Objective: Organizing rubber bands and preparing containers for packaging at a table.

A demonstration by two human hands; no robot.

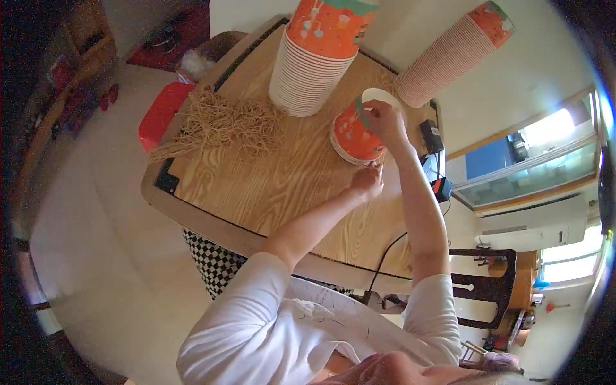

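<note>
A short nested stack of orange paper tubs (355,133) stands upside down on the table, rims low and the pale base up. My right hand (387,123) is closed at its green upper edge, fingers bent over the side of the base. Down by the lower rims, my left hand (367,182) has its fingers curled together against the near side. What that hand pinches, if anything, is too small to tell. To the left lies a loose tangle of tan twine (224,125). Behind it rises a tall stack of the same tubs (311,70).
Another tall tub stack (449,58) stands at the table's far right. A black power adapter (432,136) sits along the right edge, and a black cable (385,253) crosses the near right. A red plastic container (162,115) is beyond the left edge; a dark chair (484,287) stands right.
</note>
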